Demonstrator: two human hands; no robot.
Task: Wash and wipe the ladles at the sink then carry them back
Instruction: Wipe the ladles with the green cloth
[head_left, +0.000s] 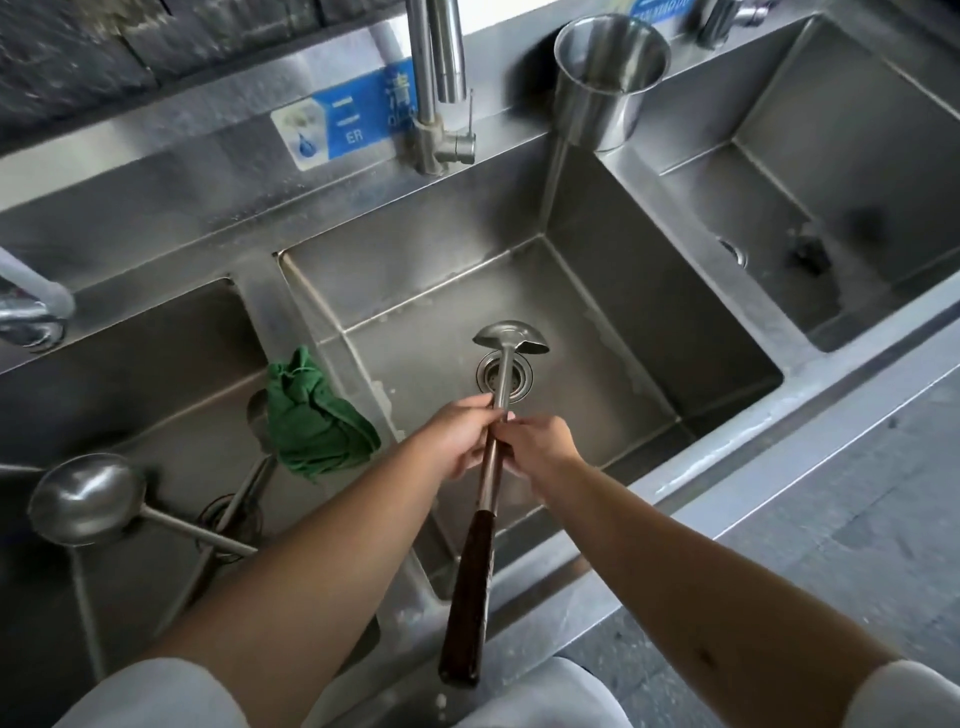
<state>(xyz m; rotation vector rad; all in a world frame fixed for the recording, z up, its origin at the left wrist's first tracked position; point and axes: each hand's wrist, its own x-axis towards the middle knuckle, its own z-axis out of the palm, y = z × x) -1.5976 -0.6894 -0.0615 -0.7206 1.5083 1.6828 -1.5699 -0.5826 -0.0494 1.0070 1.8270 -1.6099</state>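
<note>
Dark handle end nearest, low between forearms. Ladle over middle sink, long axis running away from body, bowl tipped ahead of both hands above drain. Left hand pinching steel shaft, fingers extended along it; right hand curled round shaft just beside. Likely stiff, light, slick when wet; safer hold on dark grip. Second ladle left of left hand, beyond green cloth.
</note>
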